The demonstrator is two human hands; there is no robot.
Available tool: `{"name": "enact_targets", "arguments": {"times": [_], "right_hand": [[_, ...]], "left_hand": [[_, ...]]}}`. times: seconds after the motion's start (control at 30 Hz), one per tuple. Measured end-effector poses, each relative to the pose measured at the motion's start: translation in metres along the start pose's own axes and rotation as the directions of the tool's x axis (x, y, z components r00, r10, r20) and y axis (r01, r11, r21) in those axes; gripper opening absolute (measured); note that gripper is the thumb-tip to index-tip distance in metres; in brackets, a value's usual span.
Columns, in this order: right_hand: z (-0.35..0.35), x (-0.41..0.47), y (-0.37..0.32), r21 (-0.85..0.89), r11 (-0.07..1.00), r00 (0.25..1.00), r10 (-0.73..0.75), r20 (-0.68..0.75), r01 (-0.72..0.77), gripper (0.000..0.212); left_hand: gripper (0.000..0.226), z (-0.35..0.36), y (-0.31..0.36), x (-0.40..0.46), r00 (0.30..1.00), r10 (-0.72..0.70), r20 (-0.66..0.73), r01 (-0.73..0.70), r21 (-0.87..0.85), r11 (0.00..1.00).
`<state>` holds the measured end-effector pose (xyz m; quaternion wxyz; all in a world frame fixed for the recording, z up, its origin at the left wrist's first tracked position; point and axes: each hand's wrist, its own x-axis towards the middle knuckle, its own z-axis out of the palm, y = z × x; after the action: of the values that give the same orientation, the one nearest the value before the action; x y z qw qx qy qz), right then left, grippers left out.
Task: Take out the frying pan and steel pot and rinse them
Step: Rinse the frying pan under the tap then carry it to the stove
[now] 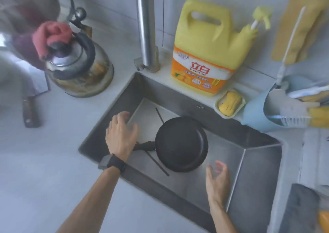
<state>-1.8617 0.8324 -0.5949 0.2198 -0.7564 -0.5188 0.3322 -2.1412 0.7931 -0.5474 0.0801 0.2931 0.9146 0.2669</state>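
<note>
A black frying pan (181, 144) lies in the steel sink (256, 163), its dark handle pointing left. My left hand (121, 133), with a dark watch on the wrist, hovers open just above the handle's end without gripping it. Near the pan's lower right, over the sink floor, my right hand (218, 178) is open with fingers spread and holds nothing. A pair of dark chopsticks (157, 161) lies under the pan. No steel pot is visible in the sink.
A steel kettle (80, 68) with a pink cloth (51, 36) on it stands on the counter at left, beside a knife handle (30, 113). Behind the sink are the tap (146, 28), a yellow detergent jug (208, 49), a sponge dish (229, 103) and a blue utensil holder (258, 115).
</note>
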Motion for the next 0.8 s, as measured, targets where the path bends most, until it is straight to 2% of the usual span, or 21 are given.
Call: {"name": "enact_targets", "arguments": {"times": [0.13,0.23,0.3,0.37,0.43,0.5,0.6,0.8], "right_hand": [[-0.03,-0.016,-0.033,0.105,0.993,0.995,-0.046,-0.094,0.056,0.035],[-0.043,-0.026,-0.045,0.113,0.984,0.978,-0.117,-0.171,0.138,0.044],[-0.048,-0.03,-0.05,0.104,0.98,0.968,-0.145,-0.205,0.169,0.047],[-0.053,-0.034,-0.054,0.087,0.978,0.96,-0.167,-0.224,0.19,0.043],[-0.055,-0.038,-0.055,0.108,0.971,0.958,-0.184,-0.221,0.211,0.04],[-0.055,-0.038,-0.051,0.146,0.967,0.963,-0.177,-0.204,0.208,0.04],[-0.056,-0.036,-0.04,0.165,0.971,0.972,-0.14,-0.191,0.172,0.04],[-0.053,-0.037,-0.015,0.052,0.996,0.991,-0.071,-0.115,0.077,0.031]], "left_hand": [[0.041,-0.054,0.029,0.022,0.992,-0.01,-0.126,0.001,-0.073,0.997],[0.045,-0.078,0.053,0.052,0.979,0.093,-0.18,-0.105,-0.059,0.993],[0.048,-0.085,0.07,0.08,0.982,0.166,-0.095,-0.168,-0.015,0.986],[0.055,-0.084,0.085,0.11,0.975,0.203,0.086,-0.208,0.053,0.977],[0.058,-0.079,0.095,0.137,0.942,0.236,0.238,-0.271,0.124,0.955],[0.048,-0.072,0.101,0.155,0.902,0.288,0.323,-0.357,0.178,0.917],[0.025,-0.059,0.102,0.166,0.876,0.36,0.321,-0.429,0.181,0.885],[0.013,-0.042,0.086,0.184,0.854,0.405,0.325,-0.468,0.142,0.872]]}}
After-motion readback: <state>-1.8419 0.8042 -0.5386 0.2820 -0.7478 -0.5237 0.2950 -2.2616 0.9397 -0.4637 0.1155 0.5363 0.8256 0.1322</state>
